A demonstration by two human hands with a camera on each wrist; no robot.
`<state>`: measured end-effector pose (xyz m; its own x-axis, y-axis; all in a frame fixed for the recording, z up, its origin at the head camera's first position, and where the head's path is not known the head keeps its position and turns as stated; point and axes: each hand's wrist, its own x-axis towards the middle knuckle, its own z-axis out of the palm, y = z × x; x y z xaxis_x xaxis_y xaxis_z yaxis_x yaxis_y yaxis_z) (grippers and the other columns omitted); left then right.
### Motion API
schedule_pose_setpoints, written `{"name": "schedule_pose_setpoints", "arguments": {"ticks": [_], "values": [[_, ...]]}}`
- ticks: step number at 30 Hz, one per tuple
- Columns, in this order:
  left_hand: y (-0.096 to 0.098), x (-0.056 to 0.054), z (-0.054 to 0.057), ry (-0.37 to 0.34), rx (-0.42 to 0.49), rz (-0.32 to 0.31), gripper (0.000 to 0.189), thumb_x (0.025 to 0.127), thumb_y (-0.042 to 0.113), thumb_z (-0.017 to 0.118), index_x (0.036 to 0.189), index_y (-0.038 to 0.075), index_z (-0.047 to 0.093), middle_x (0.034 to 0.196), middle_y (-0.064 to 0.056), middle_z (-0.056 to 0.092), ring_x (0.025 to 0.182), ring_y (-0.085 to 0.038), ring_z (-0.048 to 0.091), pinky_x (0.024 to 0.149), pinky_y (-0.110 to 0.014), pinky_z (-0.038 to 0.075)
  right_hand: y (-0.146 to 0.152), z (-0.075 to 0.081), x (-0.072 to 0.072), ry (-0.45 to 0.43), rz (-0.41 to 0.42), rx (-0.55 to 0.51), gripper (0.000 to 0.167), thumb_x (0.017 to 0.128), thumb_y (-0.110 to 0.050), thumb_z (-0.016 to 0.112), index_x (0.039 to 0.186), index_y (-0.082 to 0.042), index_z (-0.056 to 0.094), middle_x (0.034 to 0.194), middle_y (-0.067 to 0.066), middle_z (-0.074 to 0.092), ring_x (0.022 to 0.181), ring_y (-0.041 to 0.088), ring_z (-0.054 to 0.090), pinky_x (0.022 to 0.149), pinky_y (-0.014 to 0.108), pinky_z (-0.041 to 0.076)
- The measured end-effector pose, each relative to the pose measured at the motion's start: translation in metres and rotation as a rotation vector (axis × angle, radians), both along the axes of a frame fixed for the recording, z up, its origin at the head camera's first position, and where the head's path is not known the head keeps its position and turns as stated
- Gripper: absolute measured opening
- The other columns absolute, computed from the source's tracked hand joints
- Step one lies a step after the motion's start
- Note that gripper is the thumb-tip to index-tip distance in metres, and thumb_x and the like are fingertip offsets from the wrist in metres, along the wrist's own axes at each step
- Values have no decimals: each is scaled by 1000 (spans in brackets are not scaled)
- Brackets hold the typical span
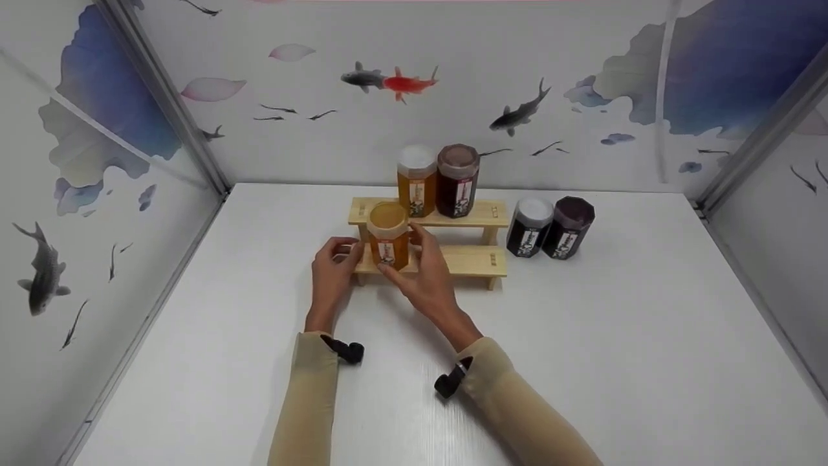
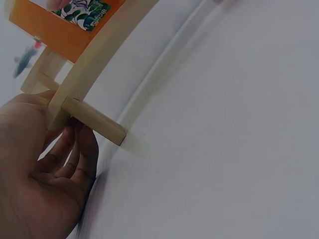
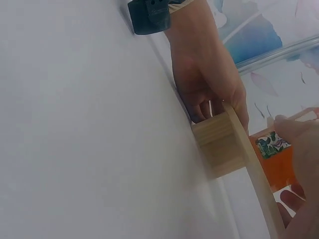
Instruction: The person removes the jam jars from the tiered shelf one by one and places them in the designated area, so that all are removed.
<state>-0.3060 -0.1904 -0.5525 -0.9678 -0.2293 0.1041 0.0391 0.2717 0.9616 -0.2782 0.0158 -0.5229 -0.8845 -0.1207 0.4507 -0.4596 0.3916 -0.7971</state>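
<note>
My right hand [image 1: 427, 278] holds a jar of amber honey [image 1: 400, 244] with a yellowish lid, thumb in front and fingers round the far side. The jar stands upright at the left part of the lower step of a two-step wooden rack [image 1: 462, 260]. My left hand [image 1: 331, 275] grips the left end of that step. Its fingers curl beneath the board, as the left wrist view shows beside the rack's leg [image 2: 97, 122]. In the right wrist view, the thumb lies across the orange jar [image 3: 281, 167] near its label.
On the upper step stand another amber jar [image 1: 416, 188] with a white lid and a dark red jar [image 1: 458, 184]. Two dark jars, one white-lidded [image 1: 530, 226] and one purple-lidded [image 1: 569, 228], stand on the white table [image 1: 614, 362] right of the rack. Printed walls enclose the table.
</note>
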Motion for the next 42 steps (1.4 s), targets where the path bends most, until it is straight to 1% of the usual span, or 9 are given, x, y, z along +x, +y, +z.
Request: {"name": "schedule_pose_setpoints", "arguments": {"ticks": [5,8,15,21,26,31,34,38,42], "values": [[-1,1,-1,-6,-13,7,33,104,44,73,125,18,72,118,-6,72,109,-21,71,85,-33,61,-7,-1,0,12,-17,-22,87,92,-35,89,161,-11,42,154,9,58,141,23,60,117,46,52],[-1,1,-1,2,-21,15,32,104,41,73,124,16,73,116,-8,73,109,-22,71,84,-31,60,-10,-2,0,3,-26,-31,84,92,-35,89,160,-11,44,153,8,59,141,23,60,116,44,52],[-2,1,1,4,-27,17,29,104,39,73,123,16,73,117,-8,73,109,-22,72,84,-30,60,-14,0,-1,-1,-65,-52,85,88,-46,90,155,-13,49,148,6,63,134,21,64,111,43,57],[1,0,2,-2,-24,14,33,104,43,73,123,16,73,119,-8,74,110,-23,72,88,-33,60,-18,2,-2,38,-150,-2,88,84,-46,94,152,-9,51,143,8,66,123,23,71,102,40,61],[3,-1,2,-10,-36,9,33,104,43,72,124,16,73,120,-7,73,110,-22,71,87,-33,60,-15,2,-2,48,-162,14,82,86,-43,93,150,-8,53,140,9,67,122,23,72,102,38,61],[2,-2,1,-5,-35,8,32,103,42,74,123,16,73,118,-8,73,108,-22,71,85,-30,59,-3,2,2,37,-135,-19,79,87,-41,93,148,-9,55,139,8,66,122,22,71,102,38,62],[1,-3,2,1,-18,12,31,103,39,76,122,15,73,115,-9,73,104,-22,72,81,-29,58,9,1,5,37,-117,-33,79,87,-42,92,148,-9,55,138,7,67,120,21,70,99,38,62],[1,-4,2,17,-21,17,30,102,37,76,121,13,74,112,-9,73,101,-21,72,81,-28,58,33,3,6,57,-120,-30,79,87,-44,92,148,-10,56,135,6,67,116,21,68,94,40,62],[0,-5,2,23,-35,21,29,102,34,76,121,12,74,112,-9,74,101,-20,72,84,-29,57,65,9,7,90,-137,-24,77,86,-42,92,147,-9,56,135,6,68,113,22,67,94,43,60]]}}
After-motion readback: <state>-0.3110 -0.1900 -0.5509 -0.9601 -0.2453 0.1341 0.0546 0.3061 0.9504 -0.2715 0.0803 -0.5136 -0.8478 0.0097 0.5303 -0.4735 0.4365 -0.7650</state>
